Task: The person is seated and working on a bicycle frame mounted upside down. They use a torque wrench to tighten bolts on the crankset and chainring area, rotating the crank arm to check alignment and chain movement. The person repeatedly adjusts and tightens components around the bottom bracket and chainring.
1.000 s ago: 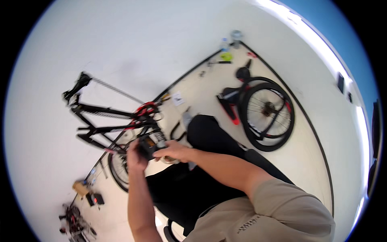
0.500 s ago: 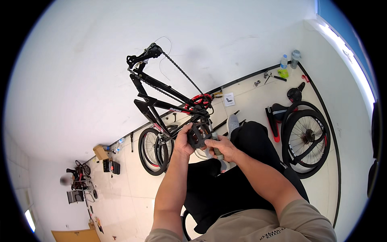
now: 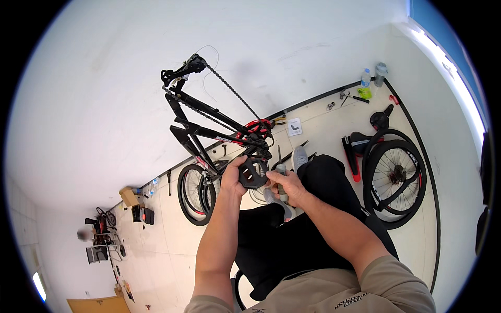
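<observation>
One open cardboard box [image 3: 129, 196] stood on the floor toward the left, well apart from a black bicycle frame [image 3: 223, 139]. Next, the left hand [image 3: 233, 180] had its fingers wrapped around a black bicycle pedal [image 3: 254, 175], raised between both hands. The right hand [image 3: 291, 189] grasped a grey-handled screwdriver [image 3: 281, 170], thumb by the pedal's edge. Farther right lay a spoked wheel [image 3: 399, 175].

Blk pedal [image 3: 253, 175] partly hid by L hand [image 3: 233, 177], tool handle [image 3: 281, 170] partly covered by R hand [image 3: 290, 187], tan door [image 3: 99, 305] cut off at btm edge, dark shape [image 3: 485, 180] at R rim cut off & can't ID, roundish spot [image 3: 83, 233] far L blurred, floor bits [image 3: 128, 293] lower L too small to tell.
</observation>
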Action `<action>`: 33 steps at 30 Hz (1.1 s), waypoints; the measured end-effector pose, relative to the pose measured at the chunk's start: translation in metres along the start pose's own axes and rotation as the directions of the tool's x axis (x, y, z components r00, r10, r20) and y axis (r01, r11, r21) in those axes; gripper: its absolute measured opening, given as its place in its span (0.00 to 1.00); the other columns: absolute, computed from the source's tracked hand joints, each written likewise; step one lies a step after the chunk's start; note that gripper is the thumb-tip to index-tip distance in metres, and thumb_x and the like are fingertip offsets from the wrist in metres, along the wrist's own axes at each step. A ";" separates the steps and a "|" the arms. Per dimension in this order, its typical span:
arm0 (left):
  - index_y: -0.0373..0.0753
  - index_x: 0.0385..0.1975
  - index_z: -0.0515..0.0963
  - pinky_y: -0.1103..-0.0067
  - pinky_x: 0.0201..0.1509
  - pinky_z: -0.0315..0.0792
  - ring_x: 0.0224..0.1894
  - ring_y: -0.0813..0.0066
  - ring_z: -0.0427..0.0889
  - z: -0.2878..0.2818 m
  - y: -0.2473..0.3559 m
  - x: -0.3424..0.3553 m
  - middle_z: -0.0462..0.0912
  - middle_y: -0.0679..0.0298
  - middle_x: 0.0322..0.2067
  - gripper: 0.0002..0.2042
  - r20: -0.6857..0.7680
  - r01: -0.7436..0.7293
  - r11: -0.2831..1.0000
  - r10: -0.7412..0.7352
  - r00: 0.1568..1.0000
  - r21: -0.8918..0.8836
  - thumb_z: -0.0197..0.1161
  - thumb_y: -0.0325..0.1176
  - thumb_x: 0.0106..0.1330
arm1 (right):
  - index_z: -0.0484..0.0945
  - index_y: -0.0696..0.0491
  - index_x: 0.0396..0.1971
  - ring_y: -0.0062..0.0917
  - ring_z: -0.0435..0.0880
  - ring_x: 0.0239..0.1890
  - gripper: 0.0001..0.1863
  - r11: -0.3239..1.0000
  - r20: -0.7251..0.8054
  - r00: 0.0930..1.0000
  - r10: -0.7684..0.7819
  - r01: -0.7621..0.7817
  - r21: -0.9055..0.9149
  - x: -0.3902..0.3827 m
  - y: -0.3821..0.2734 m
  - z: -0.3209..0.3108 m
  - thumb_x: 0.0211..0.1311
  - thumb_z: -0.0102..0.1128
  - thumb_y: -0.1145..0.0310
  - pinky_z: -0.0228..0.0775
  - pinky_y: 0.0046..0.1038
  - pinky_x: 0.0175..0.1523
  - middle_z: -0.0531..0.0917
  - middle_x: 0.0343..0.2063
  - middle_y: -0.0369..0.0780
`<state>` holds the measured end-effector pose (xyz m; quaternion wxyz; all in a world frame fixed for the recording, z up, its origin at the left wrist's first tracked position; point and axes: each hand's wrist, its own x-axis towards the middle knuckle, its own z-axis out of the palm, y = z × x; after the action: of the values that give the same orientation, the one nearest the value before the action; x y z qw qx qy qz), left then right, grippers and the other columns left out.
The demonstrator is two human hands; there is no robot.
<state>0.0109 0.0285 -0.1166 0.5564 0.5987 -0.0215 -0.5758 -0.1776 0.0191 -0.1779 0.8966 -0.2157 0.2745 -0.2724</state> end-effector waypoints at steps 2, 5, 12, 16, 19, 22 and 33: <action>0.33 0.41 0.78 0.62 0.42 0.83 0.34 0.61 0.82 -0.001 0.002 0.000 0.83 0.56 0.34 0.12 0.021 0.069 0.997 -0.068 0.997 -0.036 0.59 0.36 0.68 | 0.78 0.55 0.38 0.18 0.74 0.20 0.18 0.999 -0.014 1.000 -0.010 0.011 0.050 0.000 0.000 0.002 0.60 0.70 0.56 0.66 0.23 0.21 0.84 0.29 0.39; 0.34 0.41 0.78 0.52 0.46 0.81 0.39 0.57 0.82 0.010 0.010 -0.005 0.83 0.54 0.36 0.13 0.023 0.151 0.987 -0.149 0.988 -0.056 0.58 0.37 0.67 | 0.74 0.54 0.39 0.21 0.75 0.22 0.17 0.999 -0.016 1.000 0.000 0.001 0.046 0.004 0.000 -0.001 0.62 0.69 0.59 0.65 0.25 0.22 0.80 0.28 0.39; 0.34 0.42 0.80 0.61 0.45 0.81 0.33 0.63 0.81 0.009 0.005 -0.011 0.84 0.56 0.34 0.16 0.142 0.174 0.973 -0.153 0.978 -0.151 0.54 0.40 0.67 | 0.72 0.48 0.39 0.21 0.73 0.24 0.11 0.991 0.017 0.996 0.085 -0.086 0.101 0.008 0.001 -0.003 0.66 0.65 0.62 0.65 0.27 0.26 0.71 0.25 0.32; 0.34 0.42 0.80 0.67 0.44 0.80 0.33 0.66 0.80 0.001 -0.004 -0.005 0.84 0.56 0.35 0.17 0.223 0.113 0.980 -0.075 0.972 -0.162 0.52 0.41 0.67 | 0.71 0.47 0.38 0.21 0.73 0.25 0.11 0.987 0.052 0.993 0.107 -0.113 0.118 0.010 0.000 -0.007 0.67 0.65 0.62 0.65 0.27 0.27 0.72 0.26 0.32; 0.35 0.43 0.79 0.70 0.53 0.78 0.43 0.66 0.83 -0.002 -0.011 -0.004 0.85 0.55 0.42 0.16 0.256 0.110 0.972 -0.055 0.965 -0.208 0.52 0.41 0.67 | 0.71 0.49 0.41 0.23 0.73 0.24 0.12 0.980 0.077 0.989 0.126 -0.136 0.147 0.012 0.004 -0.012 0.67 0.65 0.63 0.64 0.28 0.27 0.72 0.26 0.34; 0.35 0.42 0.80 0.69 0.59 0.75 0.49 0.65 0.82 -0.009 -0.018 0.008 0.84 0.55 0.47 0.15 0.289 0.124 0.950 -0.038 0.957 -0.287 0.54 0.40 0.66 | 0.72 0.49 0.40 0.23 0.73 0.24 0.11 0.972 0.090 0.985 0.144 -0.158 0.176 0.015 0.008 -0.012 0.67 0.64 0.63 0.63 0.28 0.27 0.72 0.26 0.34; 0.38 0.40 0.82 0.69 0.46 0.75 0.37 0.70 0.80 -0.006 -0.027 0.022 0.85 0.63 0.36 0.14 0.224 0.103 0.942 -0.030 0.974 -0.320 0.57 0.41 0.64 | 0.76 0.49 0.46 0.19 0.70 0.26 0.12 0.989 0.019 0.997 0.081 -0.083 0.121 0.011 0.008 -0.011 0.68 0.63 0.61 0.62 0.24 0.28 0.76 0.29 0.33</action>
<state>0.0061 0.0283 -0.1519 0.6231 0.4313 0.0351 -0.6515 -0.1732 0.0161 -0.1946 0.9204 -0.1510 0.2599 -0.2502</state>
